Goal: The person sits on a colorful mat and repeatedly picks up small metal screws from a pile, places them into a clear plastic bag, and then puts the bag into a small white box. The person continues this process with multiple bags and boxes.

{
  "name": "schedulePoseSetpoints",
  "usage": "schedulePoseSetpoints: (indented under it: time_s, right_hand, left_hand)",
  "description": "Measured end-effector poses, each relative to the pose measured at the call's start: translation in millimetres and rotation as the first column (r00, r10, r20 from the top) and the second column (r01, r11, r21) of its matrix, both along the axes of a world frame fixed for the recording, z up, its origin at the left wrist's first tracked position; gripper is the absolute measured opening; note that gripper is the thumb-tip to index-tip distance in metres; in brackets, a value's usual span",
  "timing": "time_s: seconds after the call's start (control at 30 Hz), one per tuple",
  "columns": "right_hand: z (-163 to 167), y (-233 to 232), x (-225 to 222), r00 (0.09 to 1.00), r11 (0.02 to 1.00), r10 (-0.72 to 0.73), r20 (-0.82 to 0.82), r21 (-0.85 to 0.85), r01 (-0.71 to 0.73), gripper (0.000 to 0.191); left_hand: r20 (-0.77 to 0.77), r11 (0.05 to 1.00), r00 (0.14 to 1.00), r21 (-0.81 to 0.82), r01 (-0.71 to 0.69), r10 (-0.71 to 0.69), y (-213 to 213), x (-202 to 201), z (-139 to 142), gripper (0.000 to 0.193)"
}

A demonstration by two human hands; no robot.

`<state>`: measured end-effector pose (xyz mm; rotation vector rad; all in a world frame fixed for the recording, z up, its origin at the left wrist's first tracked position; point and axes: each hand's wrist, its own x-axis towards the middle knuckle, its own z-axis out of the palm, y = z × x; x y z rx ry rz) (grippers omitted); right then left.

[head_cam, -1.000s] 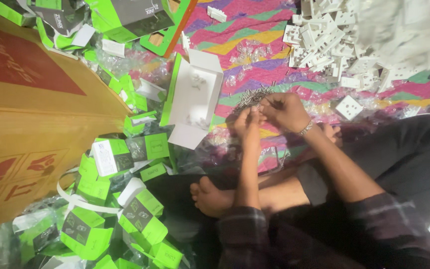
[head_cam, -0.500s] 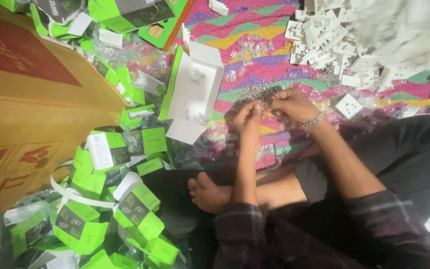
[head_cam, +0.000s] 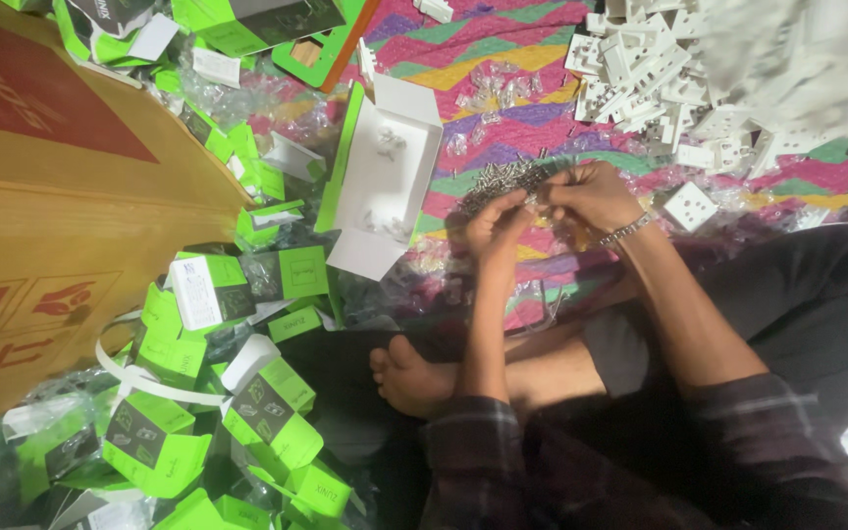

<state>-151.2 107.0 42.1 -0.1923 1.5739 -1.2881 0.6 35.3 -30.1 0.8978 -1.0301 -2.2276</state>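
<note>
My left hand (head_cam: 499,224) and my right hand (head_cam: 589,194), which wears a metal bracelet, meet fingertip to fingertip just above a heap of small metal screws (head_cam: 503,179) on a striped, colourful mat (head_cam: 503,54). Both hands have their fingers pinched on something tiny from the heap; it is too small to make out clearly. An open white box with a green lid (head_cam: 385,182) lies to the left of the hands, with a few small parts inside. I sit cross-legged, with a bare foot (head_cam: 414,378) below the hands.
A large brown carton (head_cam: 51,226) fills the left side. Several green and white small boxes (head_cam: 247,393) lie piled beside it. White plastic socket parts (head_cam: 660,79) are heaped at the upper right. Small clear bags (head_cam: 488,93) are scattered on the mat.
Both hands stay together over the screw heap, with only the fingers working slightly. The view has shifted a little.
</note>
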Motion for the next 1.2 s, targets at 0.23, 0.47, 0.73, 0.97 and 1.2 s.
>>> schedulePoseSetpoints:
  time_s: [0.23, 0.47, 0.73, 0.97, 1.2]
  right_hand:
    - [1, -3, 4, 0.98, 0.986, 0.126, -0.157, -0.092, -0.141, 0.017]
    - [10, -3, 4, 0.983, 0.994, 0.014, -0.183, -0.108, -0.034, 0.009]
    - [11, -5, 11, 0.961, 0.999, 0.045, -0.272, -0.01, -0.049, 0.011]
    - [4, -4, 4, 0.976, 0.976, 0.125, -0.176, -0.153, -0.153, 0.012]
    - [8, 0, 3, 0.964, 0.976, 0.173, -0.204, -0.094, -0.195, 0.009]
  left_hand:
    - [0.044, 0.994, 0.998, -0.101, -0.044, 0.048, 4, -1, -10, 0.022]
    - [0.06, 0.995, 0.995, -0.071, -0.07, 0.074, -2, 1, -6, 0.024]
    - [0.088, 0.996, 0.996, -0.09, -0.005, 0.013, 3, 0, -5, 0.03]
    - [0.006, 0.998, 0.998, -0.02, -0.056, 0.056, -1, 0, -9, 0.027]
    - [0.078, 0.979, 0.996, -0.201, -0.034, 0.05, 1, 2, -17, 0.026]
